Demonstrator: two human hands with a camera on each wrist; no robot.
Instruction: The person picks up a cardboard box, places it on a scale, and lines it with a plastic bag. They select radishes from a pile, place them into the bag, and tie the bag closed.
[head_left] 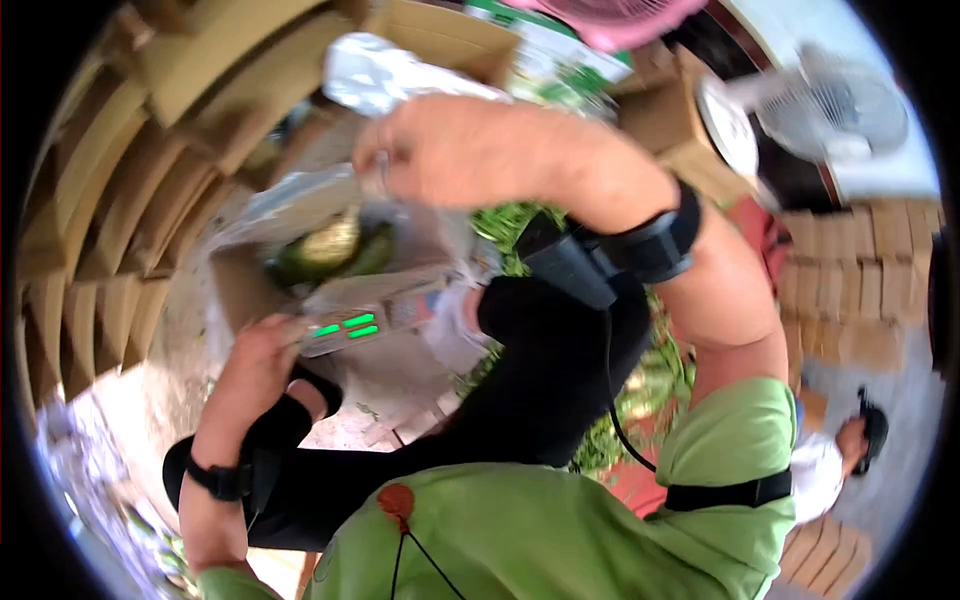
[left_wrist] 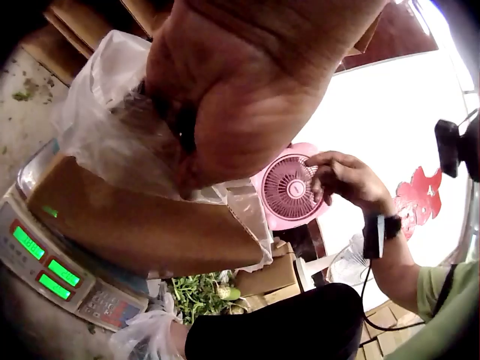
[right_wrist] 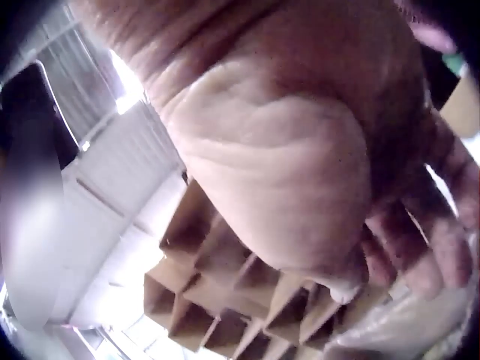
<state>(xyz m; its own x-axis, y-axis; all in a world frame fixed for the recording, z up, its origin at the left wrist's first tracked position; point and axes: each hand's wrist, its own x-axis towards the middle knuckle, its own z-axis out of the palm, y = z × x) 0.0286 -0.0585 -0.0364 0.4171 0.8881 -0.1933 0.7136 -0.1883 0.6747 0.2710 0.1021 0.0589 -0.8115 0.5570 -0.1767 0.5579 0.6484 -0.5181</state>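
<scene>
A cardboard box (left_wrist: 142, 225) lined with a clear plastic bag (left_wrist: 105, 112) stands on a digital scale (left_wrist: 56, 262) with lit green digits. Inside lie green and yellowish vegetables (head_left: 335, 245). My left hand (head_left: 262, 355) is at the box's rim, its fingers curled on the plastic bag; in the left wrist view the palm (left_wrist: 247, 112) hides most of the fingertips. Raised over the far side of the box, my right hand (head_left: 430, 150) is blurred in the head view. Its fingers (right_wrist: 405, 247) hang loose and apart, holding nothing.
Stacked cardboard boxes (head_left: 180, 110) rise at the left. Leafy greens (left_wrist: 199, 296) lie beside the scale. Beyond are a pink fan (left_wrist: 292, 187) and a white fan (head_left: 835, 110). Another person (head_left: 835, 460) is at the right edge, near more stacked cartons (head_left: 850, 270).
</scene>
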